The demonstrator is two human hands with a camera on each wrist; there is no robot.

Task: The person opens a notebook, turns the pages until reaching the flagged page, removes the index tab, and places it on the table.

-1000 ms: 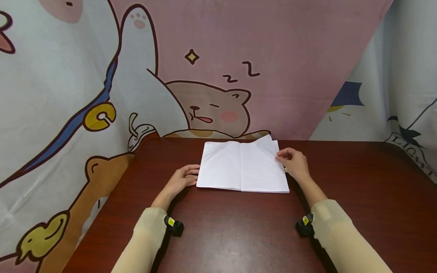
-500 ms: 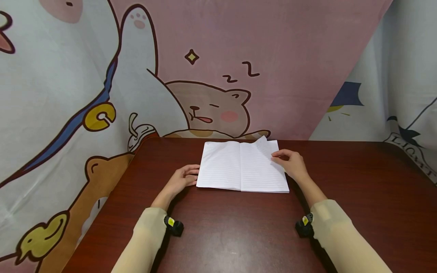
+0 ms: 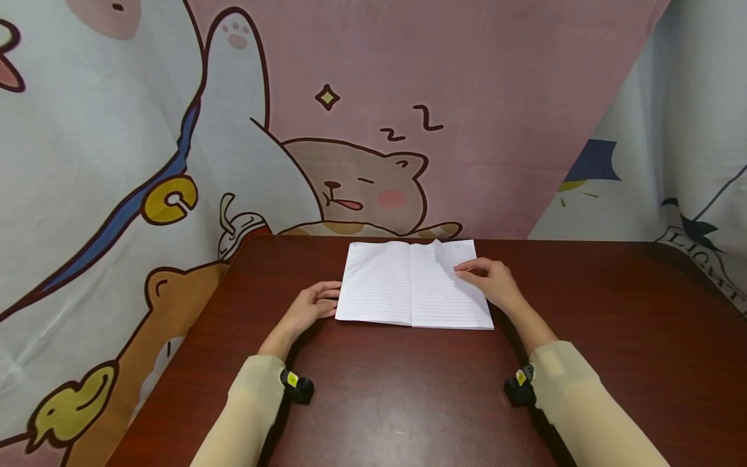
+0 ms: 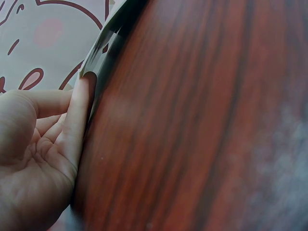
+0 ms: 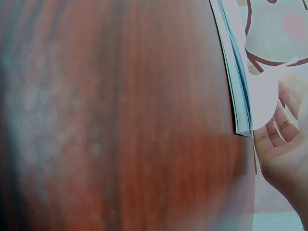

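Note:
An open notebook [image 3: 379, 285] with white lined pages lies on the dark wooden table. My right hand [image 3: 493, 282] pinches a right-hand page between thumb and fingers. That loose page [image 5: 264, 101] bends up, away from the stack under it, in the right wrist view. At the notebook's left edge rests my left hand [image 3: 306, 308], its fingers loosely bent and touching the edge. Close up in the left wrist view, a fingertip of the left hand [image 4: 43, 159] meets the notebook's slightly raised edge [image 4: 98, 50].
Brown tabletop [image 3: 403, 395] spreads in front of the notebook and to both sides. Behind it hangs a cloth backdrop [image 3: 496, 130] with cartoon animals, reaching the table's far edge. Each wrist carries a small black camera [image 3: 300, 389].
My right hand has moved left over the right-hand side of the notebook, taking the pinched page along. The page's raised corner has shifted left and lower. My left hand stays put.

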